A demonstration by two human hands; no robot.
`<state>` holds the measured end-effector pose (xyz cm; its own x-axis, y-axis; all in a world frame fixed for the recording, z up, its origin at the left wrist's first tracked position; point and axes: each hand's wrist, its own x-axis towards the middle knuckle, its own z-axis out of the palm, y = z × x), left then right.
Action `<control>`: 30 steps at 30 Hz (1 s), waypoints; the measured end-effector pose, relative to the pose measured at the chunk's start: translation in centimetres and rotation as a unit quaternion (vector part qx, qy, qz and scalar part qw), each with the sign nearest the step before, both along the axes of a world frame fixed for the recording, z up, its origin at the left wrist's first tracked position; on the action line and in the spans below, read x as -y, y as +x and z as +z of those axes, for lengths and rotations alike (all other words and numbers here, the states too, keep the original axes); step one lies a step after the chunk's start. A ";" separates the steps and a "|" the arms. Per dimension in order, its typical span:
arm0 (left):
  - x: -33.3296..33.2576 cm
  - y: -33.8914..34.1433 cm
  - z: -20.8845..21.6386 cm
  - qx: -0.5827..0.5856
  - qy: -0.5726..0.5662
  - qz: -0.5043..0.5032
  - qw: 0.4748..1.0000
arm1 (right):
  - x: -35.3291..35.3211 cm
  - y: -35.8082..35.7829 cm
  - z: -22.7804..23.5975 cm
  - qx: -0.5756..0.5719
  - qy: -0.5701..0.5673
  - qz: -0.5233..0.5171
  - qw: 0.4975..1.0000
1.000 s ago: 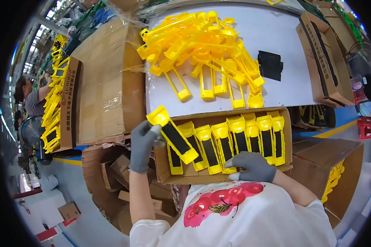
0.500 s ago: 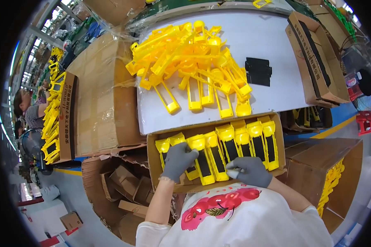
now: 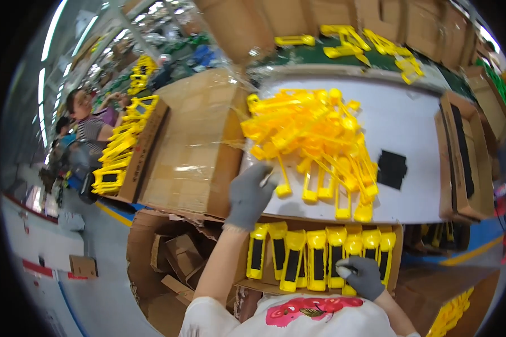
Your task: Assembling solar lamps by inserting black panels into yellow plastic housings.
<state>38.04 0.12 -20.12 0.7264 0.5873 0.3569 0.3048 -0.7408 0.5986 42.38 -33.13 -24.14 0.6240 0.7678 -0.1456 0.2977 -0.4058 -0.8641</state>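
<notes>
My left hand (image 3: 249, 196), in a grey glove, reaches up to the near left edge of a heap of yellow plastic frames (image 3: 312, 126) on the white table. Thumb and fingers are apart, and nothing shows between them. My right hand (image 3: 364, 278), gloved too, is over the right part of an open cardboard box (image 3: 398, 247). Its fingers are drawn together above the yellow pieces; what they hold, if anything, cannot be made out. Inside the box stands a row of yellow frames with black strips (image 3: 316, 259), side by side and slightly tilted.
A black sheet stack (image 3: 391, 168) lies right of the heap. Beyond it stands a carton with black strips (image 3: 461, 157). A large taped carton (image 3: 185, 140) is on the left, with a torn box of cardboard pieces (image 3: 143, 236) below. Another person (image 3: 90, 121) works at far left.
My left hand has left the row in the box and moved up to the heap. The right hand has shifted right along the row. The view has tilted upward.
</notes>
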 end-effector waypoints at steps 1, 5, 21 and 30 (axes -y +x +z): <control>-1.6 0.7 0.0 0.055 0.021 -0.010 0.998 | -0.2 -0.2 0.0 0.032 0.016 0.012 0.999; -2.3 9.3 2.6 0.158 0.173 -0.087 0.968 | 0.0 -0.2 0.5 -0.012 0.033 -0.028 0.999; -5.3 13.6 -0.1 -0.075 0.212 -0.052 0.973 | -0.7 1.2 0.7 -0.069 -0.013 -0.026 0.997; -6.4 7.4 0.5 -0.009 0.240 -0.134 0.962 | -1.3 1.5 0.6 0.013 -0.009 -0.016 1.000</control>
<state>45.48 6.50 -19.66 0.8370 0.1494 0.5264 0.0718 -0.9837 0.1651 43.86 -31.79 -23.50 0.6526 0.7441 -0.1425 0.3067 -0.4314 -0.8484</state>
